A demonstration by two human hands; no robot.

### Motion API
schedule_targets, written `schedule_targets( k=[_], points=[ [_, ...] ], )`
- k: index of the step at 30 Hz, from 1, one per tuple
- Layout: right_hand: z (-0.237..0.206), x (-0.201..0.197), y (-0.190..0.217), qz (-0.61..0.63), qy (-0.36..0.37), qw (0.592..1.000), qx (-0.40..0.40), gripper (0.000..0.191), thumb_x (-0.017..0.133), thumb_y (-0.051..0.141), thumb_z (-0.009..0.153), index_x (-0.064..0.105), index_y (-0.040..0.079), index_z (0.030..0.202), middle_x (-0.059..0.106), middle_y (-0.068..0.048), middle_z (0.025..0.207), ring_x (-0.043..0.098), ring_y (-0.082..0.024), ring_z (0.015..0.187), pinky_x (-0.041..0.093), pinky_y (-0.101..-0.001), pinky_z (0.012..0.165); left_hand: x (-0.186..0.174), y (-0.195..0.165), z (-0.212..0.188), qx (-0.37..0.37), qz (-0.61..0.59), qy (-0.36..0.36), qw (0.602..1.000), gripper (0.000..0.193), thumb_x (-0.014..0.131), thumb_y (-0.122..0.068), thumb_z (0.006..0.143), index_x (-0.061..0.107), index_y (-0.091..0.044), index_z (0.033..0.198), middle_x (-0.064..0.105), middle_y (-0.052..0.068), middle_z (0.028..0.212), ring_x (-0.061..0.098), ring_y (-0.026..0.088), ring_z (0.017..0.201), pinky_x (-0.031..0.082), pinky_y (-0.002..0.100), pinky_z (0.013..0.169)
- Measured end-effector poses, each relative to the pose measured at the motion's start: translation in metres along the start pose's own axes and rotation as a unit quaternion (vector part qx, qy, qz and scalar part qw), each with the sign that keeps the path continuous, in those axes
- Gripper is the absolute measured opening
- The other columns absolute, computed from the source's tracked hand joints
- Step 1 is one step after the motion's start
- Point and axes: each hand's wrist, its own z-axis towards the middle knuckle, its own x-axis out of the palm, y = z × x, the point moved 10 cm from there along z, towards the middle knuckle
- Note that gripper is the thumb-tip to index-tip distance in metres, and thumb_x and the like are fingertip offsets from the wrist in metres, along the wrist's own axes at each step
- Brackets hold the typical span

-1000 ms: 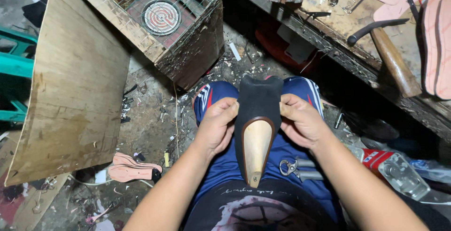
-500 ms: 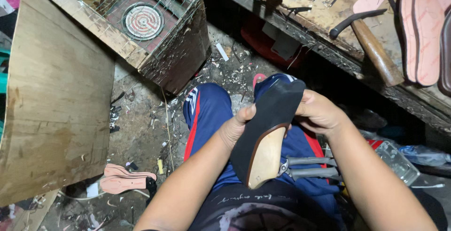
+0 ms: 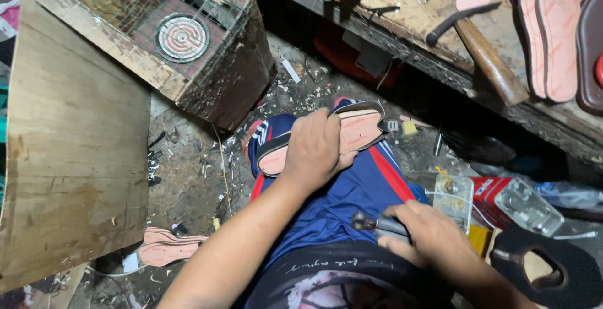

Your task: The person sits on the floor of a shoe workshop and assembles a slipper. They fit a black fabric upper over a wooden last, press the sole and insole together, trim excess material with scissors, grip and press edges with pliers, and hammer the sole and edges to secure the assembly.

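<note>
Pink shoe sole [image 3: 358, 130] under left hand [image 3: 314, 152], right hand [image 3: 427, 233] gripping pliers [image 3: 377, 223]

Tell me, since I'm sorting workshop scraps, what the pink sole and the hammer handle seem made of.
The pink black-rimmed shoe sole under the left hand looks like matte fibreboard or leatherboard, flat and dull. The hammer's brown handle looks like worn, bare wood.

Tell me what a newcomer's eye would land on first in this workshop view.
First, the left hand pressing a shoe sole, pink face up with a dark rim, across the knee of blue shorts. Next, the right hand lower right, gripping a metal tool whose head is mostly hidden. Up left, a wire-covered wooden box holds a round coil heater; a hammer lies on the bench upper right.
</note>
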Motion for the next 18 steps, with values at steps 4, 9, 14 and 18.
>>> schedule_targets(
  k=[4,9,14,18],
  points=[
    [0.003,-0.005,-0.012,0.068,-0.002,0.994,0.08,0.031,0.079,0.037,0.077,0.077,0.016,0.1,0.073,-0.007,0.091,0.07,-0.027,0.091,0.055,-0.0371,0.08,-0.008,-0.012,-0.023,0.005,0.014,-0.103,0.995,0.076,0.087,-0.032,0.071,0.049,0.001,0.128,0.056,0.022,0.126,0.057,0.04,0.11,0.046,0.049,0.095],
    [0.02,-0.052,0.02,0.167,-0.069,0.976,-0.122,0.025,0.065,0.026,0.093,0.071,0.006,0.106,0.067,-0.017,0.117,0.065,-0.033,0.107,0.048,-0.0383,0.093,-0.023,-0.02,-0.037,-0.044,-0.044,-0.086,0.994,0.058,0.079,-0.013,0.085,0.052,0.001,0.134,0.062,0.017,0.123,0.063,0.034,0.109,0.048,0.044,0.092],
    [0.037,-0.031,-0.011,0.127,0.08,0.982,0.119,0.054,0.059,0.039,0.091,0.056,0.007,0.134,0.066,-0.02,0.122,0.065,-0.035,0.114,0.048,-0.0405,0.1,-0.032,-0.03,-0.034,-0.038,-0.065,-0.039,0.996,0.048,0.079,-0.013,0.079,0.064,-0.002,0.124,0.067,0.011,0.121,0.062,0.03,0.098,0.049,0.042,0.088],
    [0.032,-0.031,0.002,0.0,0.103,0.986,0.133,0.072,0.056,0.043,0.091,0.042,0.014,0.155,0.059,-0.019,0.139,0.056,-0.037,0.127,0.044,-0.0441,0.104,-0.032,-0.045,-0.039,-0.011,-0.037,-0.025,0.999,0.046,0.078,-0.013,0.075,0.069,-0.003,0.119,0.068,0.01,0.12,0.061,0.028,0.096,0.047,0.042,0.082]
  ],
)
